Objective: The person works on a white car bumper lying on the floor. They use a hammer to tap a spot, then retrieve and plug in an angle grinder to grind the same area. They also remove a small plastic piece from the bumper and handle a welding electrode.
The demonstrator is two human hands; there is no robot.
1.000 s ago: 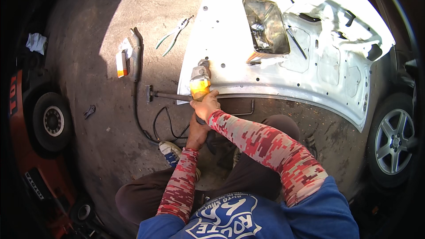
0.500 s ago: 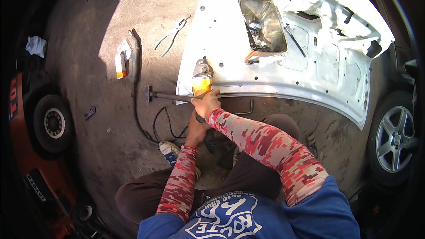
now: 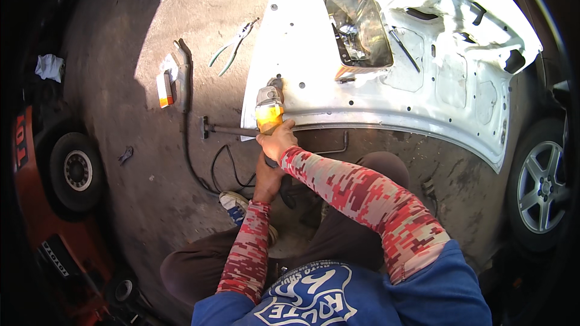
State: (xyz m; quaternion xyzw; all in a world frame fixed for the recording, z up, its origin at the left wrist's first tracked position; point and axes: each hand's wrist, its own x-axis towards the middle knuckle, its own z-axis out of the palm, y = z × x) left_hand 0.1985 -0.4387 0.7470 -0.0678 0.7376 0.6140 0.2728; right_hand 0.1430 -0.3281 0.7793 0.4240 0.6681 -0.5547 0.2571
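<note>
From the head view, the right hand (image 3: 277, 140) grips the yellow grinder (image 3: 269, 111), whose disc end rests on the white panel (image 3: 423, 90) lying on the concrete floor (image 3: 181, 18); the left hand (image 3: 267, 172) sits just behind and below, clasped on the grinder's rear. Pliers (image 3: 232, 45) and a torch (image 3: 181, 75) lie left of the panel; a headlamp (image 3: 357, 30) rests on it.

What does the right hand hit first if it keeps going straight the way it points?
The right hand grips the yellow grinder and points up-picture at the white panel. The grinder's head seems to meet that panel first; depth is unclear.
</note>
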